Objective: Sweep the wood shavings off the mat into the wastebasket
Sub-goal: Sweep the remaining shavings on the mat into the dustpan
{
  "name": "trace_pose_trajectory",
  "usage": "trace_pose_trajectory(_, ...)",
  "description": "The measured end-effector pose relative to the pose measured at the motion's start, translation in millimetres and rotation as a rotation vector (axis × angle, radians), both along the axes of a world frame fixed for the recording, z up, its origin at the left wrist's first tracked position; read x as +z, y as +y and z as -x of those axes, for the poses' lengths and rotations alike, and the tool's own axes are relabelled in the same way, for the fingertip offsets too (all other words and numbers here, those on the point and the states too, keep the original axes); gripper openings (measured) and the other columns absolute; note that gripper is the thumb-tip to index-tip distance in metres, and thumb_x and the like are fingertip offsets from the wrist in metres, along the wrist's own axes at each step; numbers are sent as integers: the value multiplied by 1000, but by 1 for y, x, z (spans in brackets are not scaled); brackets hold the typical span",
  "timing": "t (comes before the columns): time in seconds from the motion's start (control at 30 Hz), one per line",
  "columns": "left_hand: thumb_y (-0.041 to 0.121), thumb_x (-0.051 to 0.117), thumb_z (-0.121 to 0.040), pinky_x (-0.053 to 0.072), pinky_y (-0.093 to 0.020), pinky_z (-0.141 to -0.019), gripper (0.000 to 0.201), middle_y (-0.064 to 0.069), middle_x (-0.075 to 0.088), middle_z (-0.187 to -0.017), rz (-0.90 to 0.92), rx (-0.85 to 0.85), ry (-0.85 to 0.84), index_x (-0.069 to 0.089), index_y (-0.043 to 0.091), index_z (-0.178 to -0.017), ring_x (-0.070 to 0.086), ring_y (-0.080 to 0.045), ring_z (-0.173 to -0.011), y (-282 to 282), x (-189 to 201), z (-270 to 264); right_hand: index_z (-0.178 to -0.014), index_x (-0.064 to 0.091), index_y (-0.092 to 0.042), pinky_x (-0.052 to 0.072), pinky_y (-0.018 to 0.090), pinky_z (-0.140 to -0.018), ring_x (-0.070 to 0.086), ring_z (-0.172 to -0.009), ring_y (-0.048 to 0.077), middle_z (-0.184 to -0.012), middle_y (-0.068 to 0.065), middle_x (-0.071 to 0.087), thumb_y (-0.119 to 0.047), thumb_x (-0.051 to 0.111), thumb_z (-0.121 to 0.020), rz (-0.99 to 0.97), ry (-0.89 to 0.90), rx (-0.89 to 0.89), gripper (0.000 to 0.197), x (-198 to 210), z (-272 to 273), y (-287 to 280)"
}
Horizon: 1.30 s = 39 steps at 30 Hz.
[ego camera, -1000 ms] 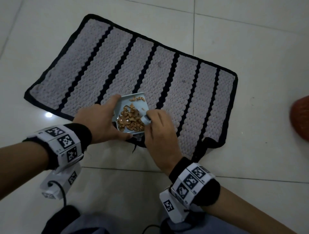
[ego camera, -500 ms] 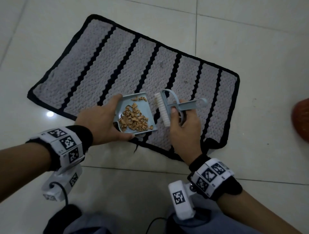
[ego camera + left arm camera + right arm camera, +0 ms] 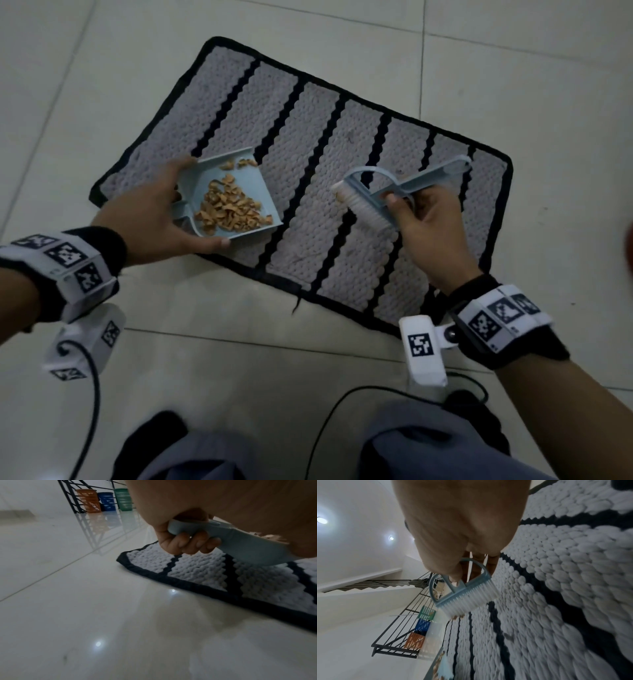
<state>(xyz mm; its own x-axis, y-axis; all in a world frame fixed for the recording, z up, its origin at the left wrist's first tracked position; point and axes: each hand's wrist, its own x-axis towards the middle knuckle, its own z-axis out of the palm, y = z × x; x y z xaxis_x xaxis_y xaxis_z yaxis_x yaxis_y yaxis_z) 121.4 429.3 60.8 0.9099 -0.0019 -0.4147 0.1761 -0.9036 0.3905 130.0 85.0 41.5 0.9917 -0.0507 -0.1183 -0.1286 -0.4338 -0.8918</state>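
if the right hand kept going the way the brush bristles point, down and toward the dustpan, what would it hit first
Most likely the mat: the brush in the right hand hangs just above it, bristles angled downward. The dustpan lies farther left, past bare mat. Depth is unclear.

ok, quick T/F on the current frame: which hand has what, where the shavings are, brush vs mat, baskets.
1. The left hand holds the dustpan. True.
2. The wood shavings lie scattered across the mat. False: they sit piled in the dustpan; the mat looks nearly free of them.
3. The right hand holds the brush in its grip. True.
4. The brush bristles rest inside the dustpan. False: the brush is apart from the pan, off to its right, over the mat.
5. Orange, blue and green baskets stand by a black railing. True.
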Motion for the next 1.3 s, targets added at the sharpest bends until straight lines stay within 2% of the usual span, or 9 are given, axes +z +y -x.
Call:
trace_pose_trajectory(0.23, 67, 80, -46, 51, -43, -92, 118, -5, 62, -128, -17, 95, 98, 19, 38, -143, 63, -26, -104, 25, -2, 26, -113, 67, -7, 51, 24, -92, 63, -104, 10, -109, 0, 69, -15, 57, -97, 81, 10, 128, 20, 0, -9, 8)
trace_pose_trajectory(0.3, 66, 80, -47, 51, -43, -90, 116, -7, 62, -127, -14, 104, 100, 20, 37, -142, 61, -24, -96, 28, -1, 31, -112, 66, -7, 52, 25, -89, 64, -102, 9, -107, 0, 69, -16, 57, -97, 69, 8, 134, 20, -2, -10, 11)
trace_pose_trajectory(0.57, 77, 77, -44, 54, -39, -88, 124, 0, 66, -120, 35, 55, 137, 14, 38, -143, 66, -25, -101, 22, -12, 50, -107, 64, -8, 52, 27, -80, 63, -93, 12, -101, 2, 68, -18, 56, -97, 15, 18, 180, 16, -17, -18, 44)
trace_pose_trajectory(0.7, 83, 66, -45, 55, -35, -77, 125, -1, 70, -108, -43, 26, 133, 8, 36, -145, 68, -24, -90, 12, -21, 58, -114, 60, -12, 44, 10, -72, 58, -87, 8, -103, -4, 65, -15, 54, -97, 143, -131, 226, 18, -21, -19, 68)
trace_pose_trajectory(0.83, 82, 67, -50, 49, -29, -68, 124, -1, 68, -113, -79, 39, 118, 9, 32, -148, 67, -25, -91, 8, -27, 60, -109, 58, -8, 43, 29, -63, 56, -78, 18, -92, 6, 63, -9, 50, -96, 208, -249, 263, 16, -23, -9, 102)
trace_pose_trajectory(0.9, 81, 68, -51, 47, -29, -68, 123, -2, 68, -114, -86, 39, 109, 10, 31, -148, 66, -26, -92, 6, -27, 60, -107, 57, -6, 39, 31, -65, 53, -78, 23, -90, 9, 59, -7, 50, -93, 261, -309, 319, 16, -27, 2, 119)
trace_pose_trajectory(1.03, 81, 67, -51, 46, -28, -66, 121, -2, 69, -110, -74, 42, 101, 10, 33, -145, 67, -25, -88, 5, -26, 61, -113, 58, -2, 47, 43, -72, 54, -86, 30, -98, 16, 60, -2, 52, -89, 363, -392, 513, 24, -32, 34, 145)
trace_pose_trajectory(1.17, 76, 73, -54, 42, -27, -64, 120, -1, 69, -110, -75, 54, 96, 11, 32, -147, 67, -24, -89, 5, -28, 61, -113, 60, -1, 48, 43, -65, 57, -81, 32, -95, 17, 62, -5, 49, -94, 441, -503, 606, 22, -30, 62, 151)
trace_pose_trajectory(1.3, 80, 71, -53, 41, -27, -63, 121, -1, 70, -108, -86, 43, 86, 10, 33, -146, 67, -24, -87, 6, -30, 61, -109, 63, 2, 50, 41, -71, 61, -86, 30, -98, 17, 66, -5, 52, -92, 379, -575, 506, 21, -21, 61, 144)
